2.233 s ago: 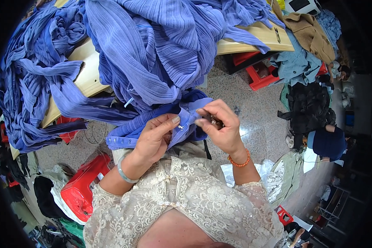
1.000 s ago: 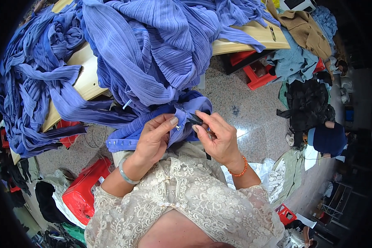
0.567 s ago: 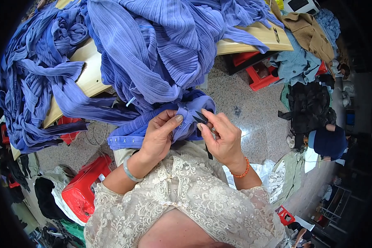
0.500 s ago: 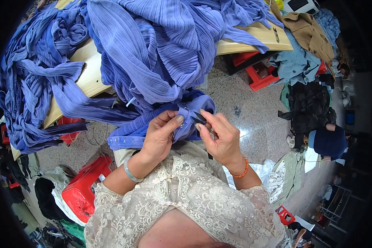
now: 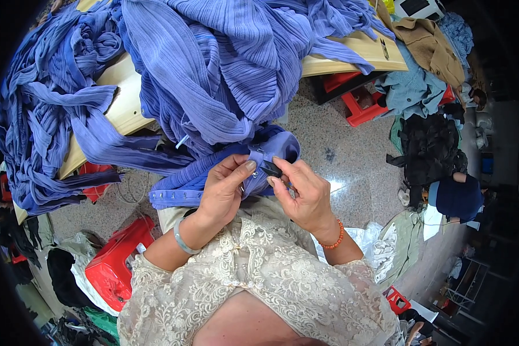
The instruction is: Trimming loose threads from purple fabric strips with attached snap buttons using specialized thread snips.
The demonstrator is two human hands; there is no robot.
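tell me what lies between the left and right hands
In the head view, part of the blue garment and a black pointed tool lie between the left hand and the right hand.

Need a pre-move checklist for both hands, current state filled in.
1. Left hand pinching the blue garment: ok.
2. Right hand gripping the black snips: ok.
3. Left thumb well clear of the snips' tips: not ok, they look close together.
4. Snips' tips off the fabric: cannot tell, too small at this angle.
5. Held garment separate from the blue pile above it: cannot tell, the folds overlap.
6. Small dark tool on the wooden table, away from both hands: ok.
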